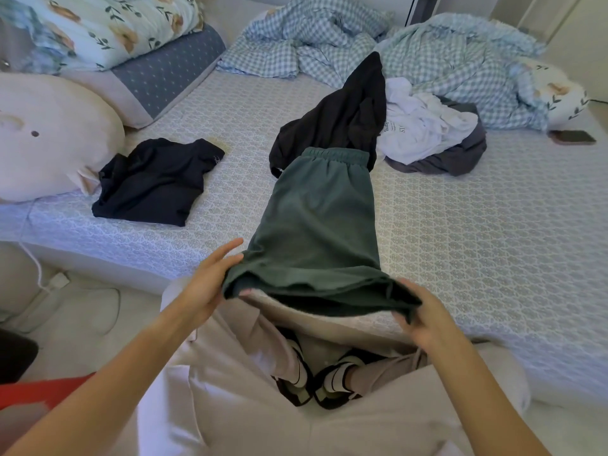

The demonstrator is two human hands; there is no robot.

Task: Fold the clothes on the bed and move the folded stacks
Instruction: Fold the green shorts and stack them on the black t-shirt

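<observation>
Dark green shorts (316,225) lie lengthwise on the bed (477,241), waistband away from me, hem lifted off the near edge. My left hand (207,284) pinches the hem's left corner and my right hand (424,320) grips its right corner. A black garment (342,116) lies crumpled just beyond the waistband. To the left rests a folded dark navy garment (154,182). A white shirt (418,126) sits on a dark grey garment (460,159) at the right.
A checked blue duvet (444,51) is bunched at the far side. Pillows (49,136) and a floral quilt (98,24) line the left. A phone (574,137) lies near the bed's right edge. A cable and charger (56,281) sit on the floor at left.
</observation>
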